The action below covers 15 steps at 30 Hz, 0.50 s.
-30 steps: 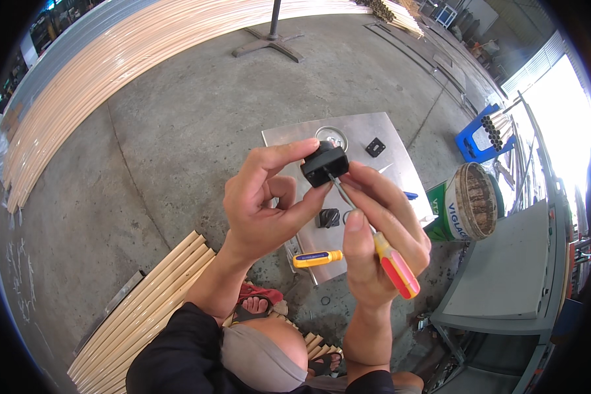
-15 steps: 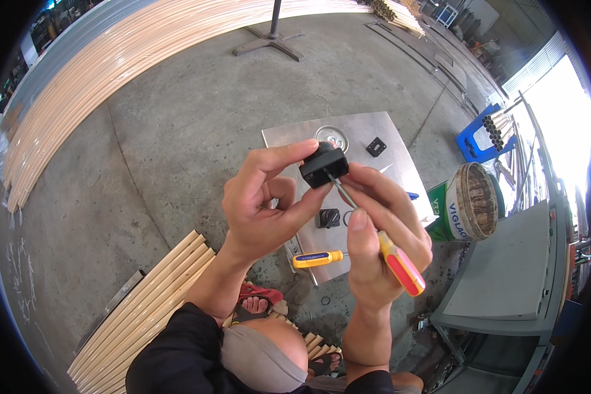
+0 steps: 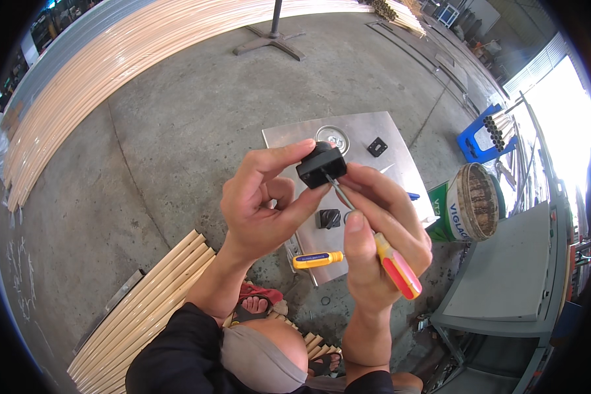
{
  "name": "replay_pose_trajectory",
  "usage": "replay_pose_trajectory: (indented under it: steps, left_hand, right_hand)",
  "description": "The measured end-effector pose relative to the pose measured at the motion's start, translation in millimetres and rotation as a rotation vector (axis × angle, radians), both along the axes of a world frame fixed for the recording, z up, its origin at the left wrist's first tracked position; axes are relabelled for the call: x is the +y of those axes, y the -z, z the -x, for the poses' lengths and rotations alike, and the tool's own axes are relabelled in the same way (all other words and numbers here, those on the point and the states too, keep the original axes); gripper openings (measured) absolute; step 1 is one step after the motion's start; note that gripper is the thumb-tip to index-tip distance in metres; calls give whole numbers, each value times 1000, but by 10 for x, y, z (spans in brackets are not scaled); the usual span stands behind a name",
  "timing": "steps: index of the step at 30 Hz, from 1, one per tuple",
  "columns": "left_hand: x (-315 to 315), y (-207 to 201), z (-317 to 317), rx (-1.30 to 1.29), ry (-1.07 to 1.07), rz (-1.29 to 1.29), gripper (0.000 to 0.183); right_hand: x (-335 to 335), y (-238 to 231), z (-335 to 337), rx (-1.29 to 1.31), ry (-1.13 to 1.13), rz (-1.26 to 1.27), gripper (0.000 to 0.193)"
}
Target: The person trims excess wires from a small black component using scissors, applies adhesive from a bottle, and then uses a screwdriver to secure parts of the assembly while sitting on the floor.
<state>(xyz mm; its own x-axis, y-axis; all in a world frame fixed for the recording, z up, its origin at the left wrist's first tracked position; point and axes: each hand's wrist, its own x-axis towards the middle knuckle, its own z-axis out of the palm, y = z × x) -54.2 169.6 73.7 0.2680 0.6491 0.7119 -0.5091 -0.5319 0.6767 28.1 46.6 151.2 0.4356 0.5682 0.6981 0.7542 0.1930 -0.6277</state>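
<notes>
My left hand [image 3: 253, 210] is closed on a small black block [image 3: 322, 168] with a rounded part on its far side, pinched between thumb and fingers. My right hand [image 3: 381, 230] grips a screwdriver [image 3: 398, 268] with a yellow and red handle. Its thin shaft points up to the block's near face, where the tip seems to touch. Beneath my hands, a silver metal plate [image 3: 369, 125] carries a round metal dish [image 3: 333, 138] with small bits in it, a flat black square piece [image 3: 377, 146], a black knobbed part [image 3: 328, 218] and a yellow screwdriver [image 3: 317, 260].
Bundled cream tubes [image 3: 138, 308] lie at lower left, with a long stack of tubes [image 3: 92, 72] beyond. Right of the plate stand a green and white bucket [image 3: 459, 210], a blue crate [image 3: 473, 141] and a grey metal cabinet [image 3: 499, 269]. A metal stand [image 3: 269, 44] is at the far side.
The black block has shifted slightly left in my left hand. The red and yellow handle has moved a little left and down, and appears slightly turned.
</notes>
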Motion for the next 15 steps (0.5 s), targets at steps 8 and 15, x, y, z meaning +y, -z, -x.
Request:
replay_pose_trajectory:
  steps: [8,15]
  left_hand:
    - [-8,5,-5,-19,24,24,49]
    - [9,12,-5,-20,33,6,49]
  right_hand:
    - [11,-30,4,-40,-8,11,25]
    - [10,-50,-33,-75,-60,0,27]
